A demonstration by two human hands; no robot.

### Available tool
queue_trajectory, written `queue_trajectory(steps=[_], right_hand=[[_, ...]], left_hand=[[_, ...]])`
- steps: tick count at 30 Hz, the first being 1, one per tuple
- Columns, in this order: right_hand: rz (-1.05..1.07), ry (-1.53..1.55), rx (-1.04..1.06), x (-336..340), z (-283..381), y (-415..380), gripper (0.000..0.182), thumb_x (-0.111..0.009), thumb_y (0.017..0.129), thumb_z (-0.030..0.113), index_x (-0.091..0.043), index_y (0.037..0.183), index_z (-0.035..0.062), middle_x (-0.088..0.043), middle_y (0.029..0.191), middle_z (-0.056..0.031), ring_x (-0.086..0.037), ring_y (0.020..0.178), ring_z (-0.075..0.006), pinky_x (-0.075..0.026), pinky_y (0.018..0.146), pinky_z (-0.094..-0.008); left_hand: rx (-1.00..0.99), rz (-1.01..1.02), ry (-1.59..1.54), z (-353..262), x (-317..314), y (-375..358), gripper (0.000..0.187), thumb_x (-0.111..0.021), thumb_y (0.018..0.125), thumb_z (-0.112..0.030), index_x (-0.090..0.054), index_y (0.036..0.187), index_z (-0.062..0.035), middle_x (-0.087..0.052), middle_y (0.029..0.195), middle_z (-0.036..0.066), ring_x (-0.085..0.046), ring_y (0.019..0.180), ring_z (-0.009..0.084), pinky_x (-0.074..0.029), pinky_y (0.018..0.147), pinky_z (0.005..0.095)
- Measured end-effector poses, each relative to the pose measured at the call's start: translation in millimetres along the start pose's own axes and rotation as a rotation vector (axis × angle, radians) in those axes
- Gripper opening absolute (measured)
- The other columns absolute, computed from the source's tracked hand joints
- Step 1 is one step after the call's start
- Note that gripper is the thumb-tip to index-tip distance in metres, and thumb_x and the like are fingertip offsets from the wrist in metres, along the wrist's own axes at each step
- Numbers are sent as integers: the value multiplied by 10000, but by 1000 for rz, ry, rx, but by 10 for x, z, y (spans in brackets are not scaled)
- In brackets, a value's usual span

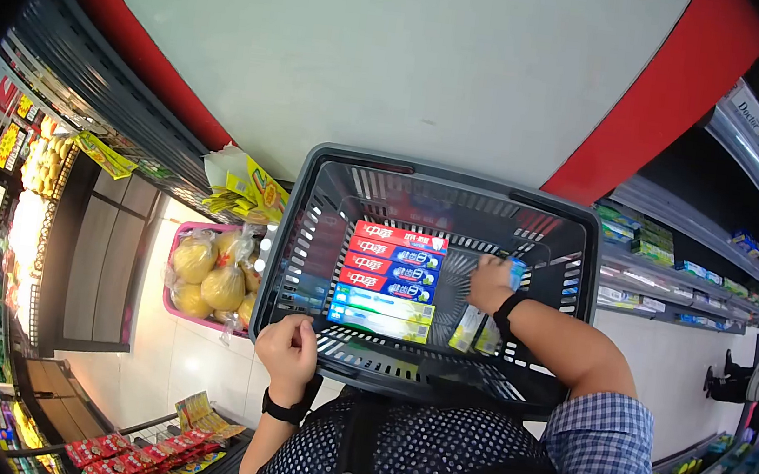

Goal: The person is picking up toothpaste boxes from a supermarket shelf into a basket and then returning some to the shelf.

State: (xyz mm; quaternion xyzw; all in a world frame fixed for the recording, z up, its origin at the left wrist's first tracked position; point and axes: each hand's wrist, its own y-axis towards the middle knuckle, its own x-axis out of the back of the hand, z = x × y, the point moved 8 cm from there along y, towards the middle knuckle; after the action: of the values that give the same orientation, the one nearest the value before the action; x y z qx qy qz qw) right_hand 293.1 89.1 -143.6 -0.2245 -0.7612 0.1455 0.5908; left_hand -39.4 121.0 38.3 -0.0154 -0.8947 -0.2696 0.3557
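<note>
A dark grey shopping basket [443,171] stands in front of me. On its floor, left of centre, several toothpaste boxes [390,269] lie in a stacked row, red and blue ones above, with white-green ones below. My right hand [490,285] is inside the basket on the right, its fingers closed round a light-blue toothpaste box [516,271] that it partly covers. Just below that hand, two slim green-and-white boxes [466,327] lie slanted, partly behind my wrist. My left hand [288,348] is curled into a fist at the basket's near left corner, with nothing visible in it.
Shelves [675,271] of boxed goods run along the right. A pink crate [176,293] of bagged yellow fruit sits left of the basket. Red snack packets [106,461] hang at lower left. A white panel [390,60] with red edges rises beyond the basket.
</note>
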Motion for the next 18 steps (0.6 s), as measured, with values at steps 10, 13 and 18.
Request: queue_trajectory(steps=[10, 13, 18], right_hand=[[196, -59, 345, -168, 507, -289, 553, -663, 759, 501, -633, 1206, 176, -490, 1311, -96, -389, 1247, -352, -275, 963, -669], [355, -64, 384, -590, 543, -189, 561, -685, 750, 473, -627, 1218, 168, -510, 1337, -95, -390, 1270, -365, -241, 979, -702], [381, 48, 390, -198, 492, -180, 494, -685, 764, 388, -635, 1175, 119, -597, 1205, -122, -474, 1222, -358, -302, 960, -665]], left_hand=[[-26, 10, 20, -35, 1, 19, 44, -600, 752, -45, -633, 725, -58, -520, 495, 40, -513, 439, 201, -387, 486, 321], [-23, -6, 11, -36, 12, 24, 42, -606, 747, -48, -636, 720, -58, -524, 496, 42, -514, 438, 201, -389, 485, 321], [-15, -12, 7, -46, 16, 44, 44, -613, 744, -59, -646, 715, -61, -526, 491, 40, -514, 434, 196, -393, 481, 321]])
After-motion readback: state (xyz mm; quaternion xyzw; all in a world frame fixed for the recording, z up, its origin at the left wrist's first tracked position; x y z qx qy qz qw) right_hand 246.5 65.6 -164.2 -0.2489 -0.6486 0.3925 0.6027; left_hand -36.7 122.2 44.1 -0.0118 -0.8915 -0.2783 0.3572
